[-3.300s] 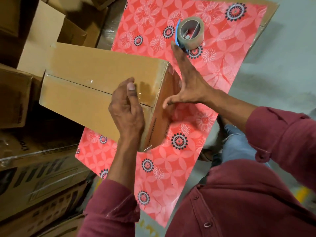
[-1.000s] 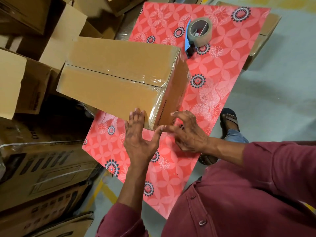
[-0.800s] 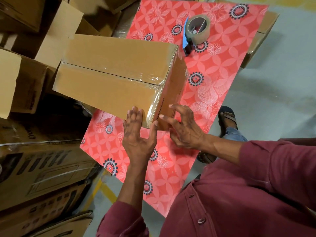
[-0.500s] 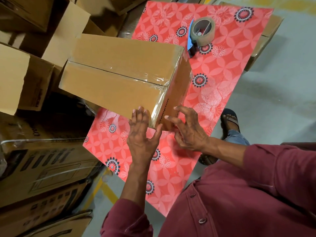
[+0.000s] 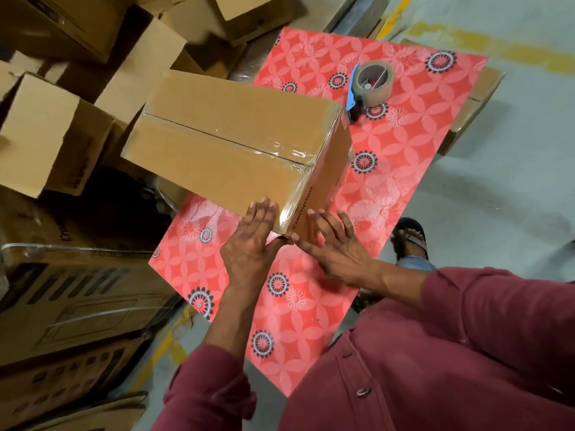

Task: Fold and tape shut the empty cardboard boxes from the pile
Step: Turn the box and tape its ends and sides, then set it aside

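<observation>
Pile (image 5: 59,141): plain brown cardboard boxes heaped at far left, several with flaps standing open; I cannot see inside them.
Box (image 5: 236,144): rectangular, brown corrugated card, on the table's left part, its far end jutting past the table edge toward the pile. Long axis runs from the corner nearest me up and left. Top flaps closed, glossy clear tape along the centre seam and wrapped down over the near end.
Left hand (image 5: 252,244): mine, flat, fingers straight and together, pressed against the box's long side at the near corner, gripping nothing.
Right hand (image 5: 336,247): mine, fingers spread and straight, pressing the taped end face just right of that corner; thumb tips of both hands almost meet below it.
Table (image 5: 420,157): flat top covered in a smooth red floral sheet.
Tape (image 5: 371,84): brownish roll on a blue dispenser, lying on the table beyond the box's far right corner, apart from my hands.
</observation>
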The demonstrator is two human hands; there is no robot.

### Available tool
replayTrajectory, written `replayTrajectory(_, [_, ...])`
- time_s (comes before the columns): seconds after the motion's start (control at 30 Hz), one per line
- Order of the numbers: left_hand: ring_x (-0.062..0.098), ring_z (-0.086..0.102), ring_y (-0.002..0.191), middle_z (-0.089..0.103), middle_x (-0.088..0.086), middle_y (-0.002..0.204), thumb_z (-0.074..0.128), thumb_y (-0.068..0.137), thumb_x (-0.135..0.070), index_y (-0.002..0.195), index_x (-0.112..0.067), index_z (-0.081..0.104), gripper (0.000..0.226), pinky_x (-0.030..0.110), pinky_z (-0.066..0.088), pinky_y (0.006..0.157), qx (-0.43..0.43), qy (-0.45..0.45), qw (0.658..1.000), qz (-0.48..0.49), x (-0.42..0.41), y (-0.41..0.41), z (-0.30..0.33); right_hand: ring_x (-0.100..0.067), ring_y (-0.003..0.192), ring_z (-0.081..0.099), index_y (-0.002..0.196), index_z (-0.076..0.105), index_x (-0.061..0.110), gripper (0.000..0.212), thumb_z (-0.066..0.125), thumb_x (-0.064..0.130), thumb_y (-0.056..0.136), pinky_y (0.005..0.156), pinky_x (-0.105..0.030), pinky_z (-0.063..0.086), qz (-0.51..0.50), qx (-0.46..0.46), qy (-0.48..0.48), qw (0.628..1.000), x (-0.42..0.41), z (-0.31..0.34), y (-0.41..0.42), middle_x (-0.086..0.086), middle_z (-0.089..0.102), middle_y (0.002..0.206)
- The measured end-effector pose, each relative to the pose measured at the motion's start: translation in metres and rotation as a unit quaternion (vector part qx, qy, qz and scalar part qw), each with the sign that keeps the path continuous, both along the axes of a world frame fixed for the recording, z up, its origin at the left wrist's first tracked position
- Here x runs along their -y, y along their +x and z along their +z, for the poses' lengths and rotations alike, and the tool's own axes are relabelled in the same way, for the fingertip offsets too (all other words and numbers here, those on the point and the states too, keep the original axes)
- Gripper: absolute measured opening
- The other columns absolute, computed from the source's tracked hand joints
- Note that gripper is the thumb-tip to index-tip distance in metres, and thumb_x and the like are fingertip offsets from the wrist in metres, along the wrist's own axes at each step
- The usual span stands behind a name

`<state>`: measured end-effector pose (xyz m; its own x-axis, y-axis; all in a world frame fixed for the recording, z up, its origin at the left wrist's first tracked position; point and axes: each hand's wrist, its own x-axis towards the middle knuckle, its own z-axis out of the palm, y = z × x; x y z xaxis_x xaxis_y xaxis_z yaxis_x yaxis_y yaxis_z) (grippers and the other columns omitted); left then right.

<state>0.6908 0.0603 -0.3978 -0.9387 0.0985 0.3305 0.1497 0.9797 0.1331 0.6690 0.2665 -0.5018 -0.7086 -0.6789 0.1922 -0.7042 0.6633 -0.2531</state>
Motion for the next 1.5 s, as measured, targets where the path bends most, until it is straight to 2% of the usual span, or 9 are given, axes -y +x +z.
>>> replayTrajectory(0.2, [0.022, 0.069, 0.121, 0.069, 0.002, 0.135, 0.096, 0.07, -0.028, 0.132, -0.014, 0.072, 0.068, 0.037, 0.064, 0.085, -0.021, -0.042, 0.998, -0.044, 0.014, -0.005, 0.013, -0.044, 0.147, 0.025, 0.164, 0.01, 0.034, 0.091, 0.047, 0.04, 0.081, 0.112, -0.068, 0.031, 0.022, 0.031, 0.048, 0.998, -0.034, 0.026, -0.011, -0.026, 0.016, 0.162])
replayTrajectory(0.33, [0.015, 0.06, 0.132, 0.066, 0.0, 0.141, 0.072, 0.078, -0.064, 0.136, -0.014, 0.07, 0.077, 0.032, 0.051, 0.105, -0.053, -0.03, 0.998, -0.033, 0.012, 0.003, -0.002, -0.045, 0.149, 0.022, 0.164, 0.011, 0.036, 0.107, 0.063, 0.032, 0.071, 0.114, -0.067, 0.029, 0.052, -0.018, 0.062, 0.997, -0.027, 0.041, -0.029, -0.026, 0.012, 0.164])
replayTrajectory(0.5, [0.023, 0.069, 0.122, 0.071, 0.005, 0.133, 0.068, 0.085, -0.052, 0.128, -0.011, 0.074, 0.06, 0.039, 0.061, 0.094, -0.095, -0.029, 0.994, -0.044, 0.013, -0.002, -0.009, -0.046, 0.151, 0.02, 0.162, 0.004, 0.047, 0.107, 0.059, 0.026, 0.072, 0.114, -0.066, 0.032, 0.082, -0.016, 0.081, 0.993, -0.028, 0.04, -0.035, -0.022, -0.009, 0.17])
replayTrajectory(0.63, [0.021, 0.07, 0.119, 0.073, 0.005, 0.129, 0.069, 0.091, -0.042, 0.123, -0.01, 0.077, 0.046, 0.039, 0.064, 0.089, -0.096, -0.007, 0.992, -0.082, 0.025, -0.002, -0.006, -0.047, 0.146, 0.033, 0.163, 0.009, 0.044, 0.135, 0.078, 0.02, 0.05, 0.111, -0.066, 0.035, 0.108, 0.007, 0.119, 0.987, -0.043, 0.04, -0.035, -0.027, 0.008, 0.167])
replayTrajectory(0.87, [0.008, 0.077, 0.084, 0.08, -0.009, 0.101, 0.065, 0.099, -0.053, 0.098, -0.02, 0.083, 0.038, 0.024, 0.06, 0.067, -0.15, 0.194, 0.965, 0.097, 0.003, 0.006, 0.023, -0.04, 0.114, 0.054, 0.127, 0.065, 0.019, 0.054, 0.067, 0.011, 0.074, 0.094, -0.051, 0.043, 0.162, -0.062, -0.156, 0.973, -0.034, 0.107, -0.084, -0.015, 0.061, 0.127])
replayTrajectory(1.03, [-0.005, 0.068, 0.091, 0.07, -0.019, 0.107, 0.073, 0.094, -0.044, 0.122, -0.026, 0.075, 0.033, 0.032, 0.059, 0.089, -0.117, 0.446, 0.793, 0.398, -0.017, -0.036, 0.054, -0.034, 0.112, 0.057, 0.118, 0.074, 0.02, 0.034, 0.067, 0.022, 0.085, 0.096, -0.047, 0.043, 0.108, -0.036, -0.217, 0.969, -0.001, 0.158, -0.17, -0.003, 0.066, 0.12])
replayTrajectory(1.2, [0.009, 0.053, 0.123, 0.049, -0.015, 0.125, 0.074, 0.095, -0.038, 0.15, -0.02, 0.048, 0.064, 0.025, 0.039, 0.102, -0.074, 0.56, 0.67, 0.481, -0.01, -0.091, 0.069, -0.038, 0.132, 0.052, 0.147, 0.054, 0.018, 0.066, 0.056, 0.046, 0.087, 0.108, -0.045, 0.043, -0.015, 0.221, -0.087, 0.971, 0.043, 0.181, -0.279, -0.012, 0.057, 0.145])
replayTrajectory(1.3, [0.022, 0.063, 0.124, 0.066, -0.008, 0.133, 0.074, 0.082, -0.049, 0.144, -0.019, 0.051, 0.073, 0.038, 0.049, 0.106, -0.041, 0.563, 0.663, 0.492, 0.0, -0.109, 0.061, -0.037, 0.13, 0.055, 0.147, 0.047, 0.006, 0.062, 0.064, 0.038, 0.096, 0.102, -0.039, 0.045, -0.049, 0.341, -0.019, 0.939, 0.06, 0.172, -0.308, -0.021, 0.056, 0.145])
replayTrajectory(1.5, [0.033, 0.062, 0.123, 0.067, 0.0, 0.131, 0.063, 0.057, -0.08, 0.134, -0.026, 0.056, 0.094, 0.05, 0.051, 0.104, 0.029, 0.505, 0.652, 0.565, 0.039, -0.103, 0.055, -0.037, 0.097, 0.069, 0.099, 0.066, 0.01, 0.041, 0.066, 0.05, 0.09, 0.072, -0.035, 0.048, 0.009, 0.295, 0.052, 0.954, 0.05, 0.161, -0.262, -0.016, 0.073, 0.1])
